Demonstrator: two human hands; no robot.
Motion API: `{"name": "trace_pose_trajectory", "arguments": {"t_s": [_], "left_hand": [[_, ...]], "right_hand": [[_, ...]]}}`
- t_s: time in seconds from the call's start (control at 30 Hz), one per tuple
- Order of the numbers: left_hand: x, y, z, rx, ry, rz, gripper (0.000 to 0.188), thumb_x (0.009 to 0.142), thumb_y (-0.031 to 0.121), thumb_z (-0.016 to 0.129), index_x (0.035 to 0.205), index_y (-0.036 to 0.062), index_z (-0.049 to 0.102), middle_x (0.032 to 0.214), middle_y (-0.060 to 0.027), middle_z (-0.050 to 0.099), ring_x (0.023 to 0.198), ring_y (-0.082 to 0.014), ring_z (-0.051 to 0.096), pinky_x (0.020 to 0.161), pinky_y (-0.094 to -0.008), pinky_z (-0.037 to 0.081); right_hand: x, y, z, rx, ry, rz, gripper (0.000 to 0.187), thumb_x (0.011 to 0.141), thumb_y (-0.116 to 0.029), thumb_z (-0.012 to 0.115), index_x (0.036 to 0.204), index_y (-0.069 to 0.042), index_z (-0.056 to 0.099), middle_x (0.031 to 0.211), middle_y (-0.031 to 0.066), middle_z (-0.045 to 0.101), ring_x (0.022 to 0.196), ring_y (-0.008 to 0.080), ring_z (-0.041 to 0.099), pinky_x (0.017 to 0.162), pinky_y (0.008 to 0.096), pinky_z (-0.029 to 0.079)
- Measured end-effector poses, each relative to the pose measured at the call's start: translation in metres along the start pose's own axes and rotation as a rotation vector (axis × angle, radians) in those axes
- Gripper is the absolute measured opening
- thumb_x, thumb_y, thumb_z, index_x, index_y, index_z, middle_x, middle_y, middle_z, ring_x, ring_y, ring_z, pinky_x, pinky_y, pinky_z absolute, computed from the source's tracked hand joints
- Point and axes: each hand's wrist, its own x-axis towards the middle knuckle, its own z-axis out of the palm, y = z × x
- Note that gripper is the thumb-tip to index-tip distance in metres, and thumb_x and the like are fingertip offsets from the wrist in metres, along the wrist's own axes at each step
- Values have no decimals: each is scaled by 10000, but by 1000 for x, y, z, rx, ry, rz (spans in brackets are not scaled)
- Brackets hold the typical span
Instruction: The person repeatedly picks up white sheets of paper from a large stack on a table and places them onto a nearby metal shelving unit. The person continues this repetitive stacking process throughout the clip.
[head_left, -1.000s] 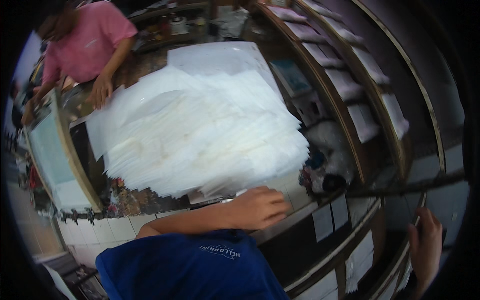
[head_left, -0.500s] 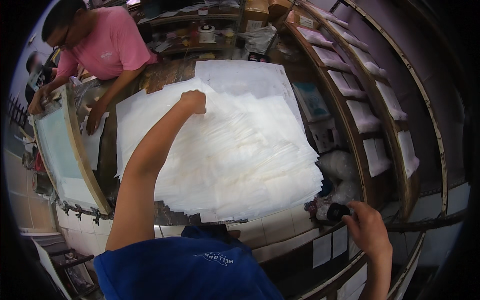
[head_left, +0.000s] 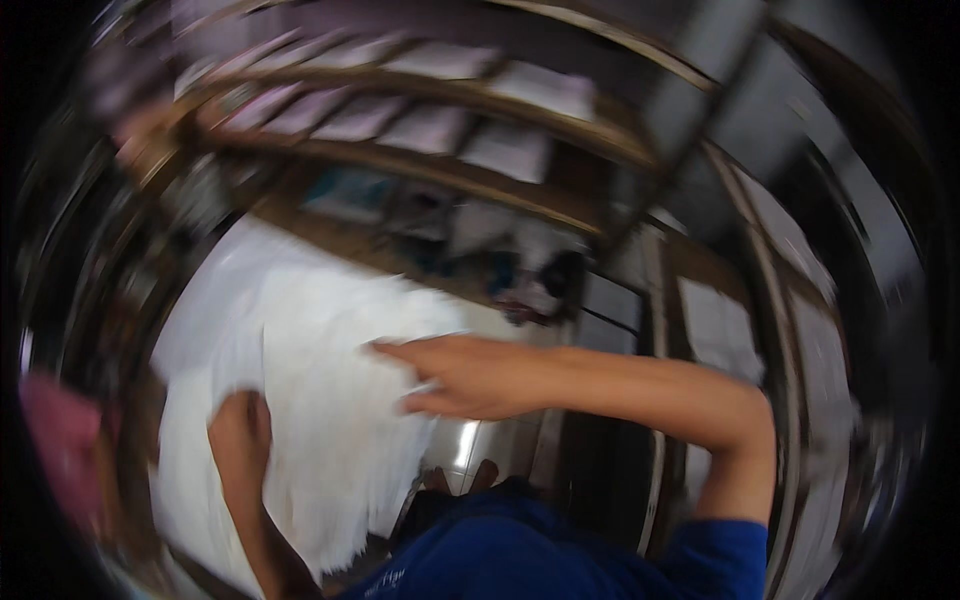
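A broad stack of thin white sheets (head_left: 320, 430) covers the table in front of me, its layered edges fanned out unevenly. My left hand (head_left: 240, 435) rests on the stack in a closed fist. Whether anything is inside that fist is hidden. My right hand (head_left: 465, 375) reaches in from the right over the stack's right edge. Its index finger points left and the fingers are apart, with nothing visible between them. Motion blur hides whether its fingertips touch the sheets. A smoother pale sheet (head_left: 215, 290) shows at the stack's far left.
Beyond the table, wooden shelves (head_left: 590, 222) hold rows of white packets. A teal-and-white package (head_left: 348, 192) and bagged items lie below them. On the right, a rack carries pale sheets (head_left: 720, 330). A person in a pink shirt (head_left: 60, 440) is at the left edge.
The view has swung to the right, bringing the shelves ahead. My right hand has moved from beside a dark round object to over the stack. My left fist stays on the sheets.
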Motion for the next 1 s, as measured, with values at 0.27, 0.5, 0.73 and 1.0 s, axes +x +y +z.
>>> {"name": "trace_pose_trajectory", "arguments": {"t_s": [0.27, 0.5, 0.73, 1.0], "left_hand": [[-20, 174, 35, -620, -160, 329, 98, 825, -22, 562, 906, -55, 604, 673, -75, 527, 576, -147, 442, 539, -286, 375], [-23, 215, 18, -1139, -237, 769, 252, 832, 101, 602, 1025, -54, 648, 873, -157, 601, 712, -228, 547, 672, -315, 458], [-43, 244, 85, -993, -370, 682, 153, 821, 40, 588, 951, -35, 620, 757, -78, 543, 641, -156, 485, 584, -286, 393], [-53, 282, 118, -981, -604, 835, 190, 761, -14, 644, 950, -31, 636, 761, -105, 561, 623, -184, 544, 570, -291, 442]], "right_hand": [[-60, -3, 15, 96, 375, 149, 416, 898, -355, 537, 835, 38, 658, 793, 256, 647, 781, 433, 630, 725, 468, 511], [-271, -70, -34, -31, 746, 570, 256, 855, -155, 509, 1069, -25, 563, 919, 141, 634, 783, 231, 621, 680, 368, 510], [-481, -206, 82, -231, 1728, 1298, 347, 870, -220, 561, 1192, -108, 500, 740, -26, 511, 548, 32, 383, 488, 213, 269], [-538, -214, 186, 128, 1805, 1790, 245, 872, -130, 564, 1105, -87, 500, 692, -33, 459, 576, 48, 414, 520, 224, 321]]}}
